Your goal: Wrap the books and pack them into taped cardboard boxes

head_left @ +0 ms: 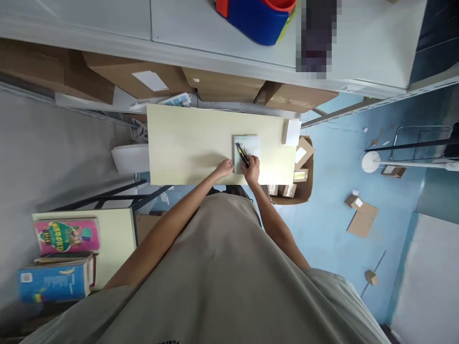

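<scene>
My right hand point(252, 168) is closed around a black-and-yellow utility knife point(243, 155), which points up and to the left. Beneath the knife lies a thin pale, whitish-green book or pad point(251, 143), flat on the cream tabletop point(186, 143). At the left edge of this pad, my left hand point(224, 168) rests close to the table's front edge with its fingers curled together. Whether anything is between those fingers is too small to tell.
A white box point(291, 132) stands at the table's right end. Cardboard boxes point(229, 85) line the shelf behind. Right of the table is an open carton point(308, 186) with small boxes inside. Books point(68, 235) lie on a side table at left. Cardboard pieces point(363, 220) litter the blue floor.
</scene>
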`<move>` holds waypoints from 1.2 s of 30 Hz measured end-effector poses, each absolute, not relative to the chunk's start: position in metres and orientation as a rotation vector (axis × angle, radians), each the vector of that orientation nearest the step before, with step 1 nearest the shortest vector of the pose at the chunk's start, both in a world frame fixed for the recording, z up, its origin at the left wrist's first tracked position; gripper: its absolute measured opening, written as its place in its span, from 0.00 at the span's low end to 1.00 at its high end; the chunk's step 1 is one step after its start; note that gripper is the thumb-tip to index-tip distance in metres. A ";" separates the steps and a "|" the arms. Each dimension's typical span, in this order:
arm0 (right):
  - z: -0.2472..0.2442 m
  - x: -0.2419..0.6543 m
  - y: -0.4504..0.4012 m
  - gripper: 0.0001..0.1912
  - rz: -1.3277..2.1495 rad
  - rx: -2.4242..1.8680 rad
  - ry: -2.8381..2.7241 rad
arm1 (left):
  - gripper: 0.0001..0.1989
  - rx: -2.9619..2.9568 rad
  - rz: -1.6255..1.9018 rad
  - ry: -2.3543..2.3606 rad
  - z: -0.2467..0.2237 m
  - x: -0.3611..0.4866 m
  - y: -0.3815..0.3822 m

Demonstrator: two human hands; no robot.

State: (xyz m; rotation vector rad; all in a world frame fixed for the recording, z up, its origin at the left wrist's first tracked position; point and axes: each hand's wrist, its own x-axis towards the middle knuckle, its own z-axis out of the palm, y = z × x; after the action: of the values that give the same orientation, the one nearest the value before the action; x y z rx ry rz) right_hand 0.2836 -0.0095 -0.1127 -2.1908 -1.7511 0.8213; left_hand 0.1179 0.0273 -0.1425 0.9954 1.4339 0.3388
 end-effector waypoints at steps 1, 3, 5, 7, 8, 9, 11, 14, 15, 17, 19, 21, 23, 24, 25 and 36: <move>-0.118 0.286 -0.013 0.27 0.828 -2.202 -1.762 | 0.04 1.013 0.326 1.439 -0.148 0.123 0.024; -0.125 0.289 -0.015 0.28 0.812 -2.207 -1.796 | 0.06 1.056 0.313 1.443 -0.157 0.131 0.019; -0.129 0.289 -0.012 0.28 0.777 -2.219 -1.823 | 0.08 1.107 0.312 1.433 -0.163 0.135 0.014; -0.131 0.289 -0.004 0.26 0.758 -2.230 -1.847 | 0.11 1.157 0.313 1.412 -0.165 0.133 0.012; -0.131 0.288 0.000 0.24 0.761 -2.232 -1.857 | 0.13 1.179 0.315 1.404 -0.165 0.130 0.012; -0.130 0.287 0.004 0.23 0.771 -2.238 -1.858 | 0.16 1.195 0.321 1.402 -0.164 0.126 0.014; -0.128 0.283 0.014 0.23 0.811 -2.266 -1.830 | 0.24 1.263 0.358 1.399 -0.162 0.114 0.023; -0.122 0.272 0.029 0.23 0.865 -2.323 -1.745 | 0.35 1.494 0.424 1.340 -0.161 0.096 0.047; -0.120 0.268 0.034 0.23 0.873 -2.334 -1.712 | 0.37 1.578 0.424 1.296 -0.161 0.093 0.056; -0.117 0.262 0.043 0.23 0.881 -2.339 -1.637 | 0.38 1.692 0.391 1.183 -0.162 0.091 0.072; -0.116 0.258 0.050 0.23 0.887 -2.329 -1.555 | 0.38 1.739 0.362 1.083 -0.165 0.094 0.083; -0.117 0.256 0.053 0.23 0.889 -2.311 -1.505 | 0.39 1.740 0.362 1.023 -0.169 0.099 0.089; -0.117 0.254 0.055 0.22 0.909 -2.288 -1.509 | 0.40 1.725 0.369 0.992 -0.172 0.103 0.090; -0.118 0.252 0.056 0.22 0.929 -2.277 -1.524 | 0.39 1.726 0.363 0.981 -0.173 0.103 0.091; -0.118 0.250 0.058 0.22 0.950 -2.266 -1.543 | 0.39 1.737 0.344 0.976 -0.173 0.103 0.091; -0.115 0.237 0.073 0.26 0.972 -2.395 -1.849 | 0.44 2.139 -0.254 1.249 -0.137 0.073 0.097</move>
State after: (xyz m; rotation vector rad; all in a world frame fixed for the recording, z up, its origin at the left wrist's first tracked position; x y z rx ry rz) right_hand 0.2369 0.0726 -0.1154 -2.3948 -1.8491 0.9722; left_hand 0.0733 0.0966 -0.1374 2.1391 1.2491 -0.2541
